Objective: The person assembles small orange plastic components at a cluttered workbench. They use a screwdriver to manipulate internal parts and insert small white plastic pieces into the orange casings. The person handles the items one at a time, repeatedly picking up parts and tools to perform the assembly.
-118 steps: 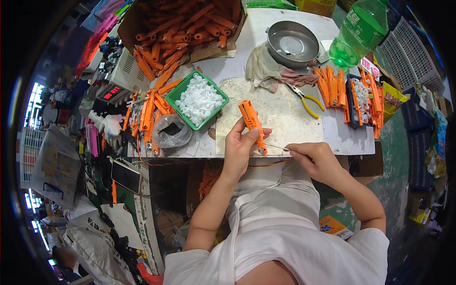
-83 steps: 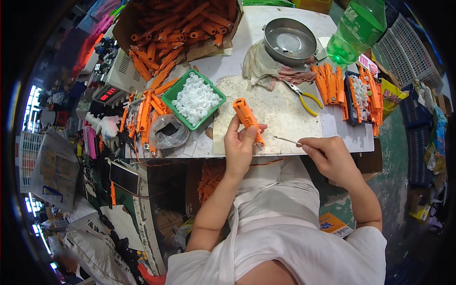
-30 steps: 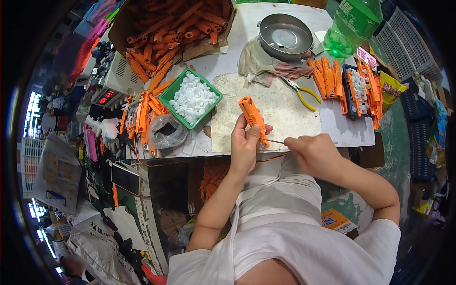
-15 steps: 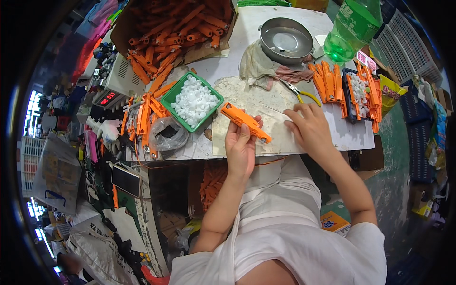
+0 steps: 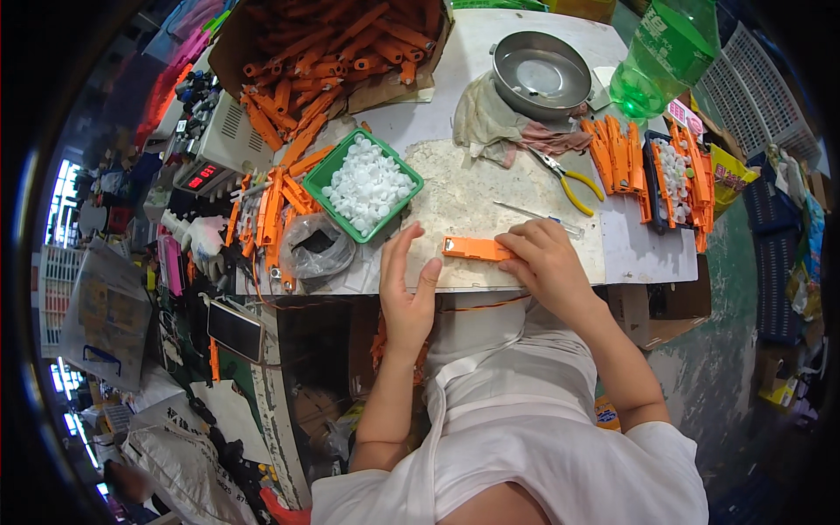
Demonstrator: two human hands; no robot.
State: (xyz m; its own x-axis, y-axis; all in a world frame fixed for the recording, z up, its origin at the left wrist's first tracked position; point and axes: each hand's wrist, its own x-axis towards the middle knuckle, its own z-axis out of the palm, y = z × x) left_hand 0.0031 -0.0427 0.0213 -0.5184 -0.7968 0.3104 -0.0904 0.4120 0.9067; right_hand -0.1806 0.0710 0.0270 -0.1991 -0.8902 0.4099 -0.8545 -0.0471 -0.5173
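My right hand (image 5: pixel 544 259) grips one end of an orange plastic housing (image 5: pixel 472 248), which lies level at the front of the worktable. To its left, my left hand (image 5: pixel 408 282) is open, fingers up and thumb apart, with nothing in it. Beyond the right hand a thin screwdriver (image 5: pixel 555 222) with a clear handle rests on the pale work board (image 5: pixel 455 197). Yellow-handled pliers (image 5: pixel 570 182) lie farther back. Past the left hand stands a green basket (image 5: pixel 413 203) full of small white plastic pieces (image 5: pixel 369 184).
A carton (image 5: pixel 229 57) heaped with orange housings fills the back left. A metal bowl (image 5: pixel 560 105) sits by a rag (image 5: pixel 481 118) and a green bottle (image 5: pixel 661 57). More orange parts (image 5: pixel 615 157) and a dark tray (image 5: pixel 649 175) line the right; a clear bag (image 5: pixel 317 249) lies left.
The orange housing has passed from my left hand to my right and now lies lower and more level. My left hand has let go and opened. The screwdriver now lies free on the board.
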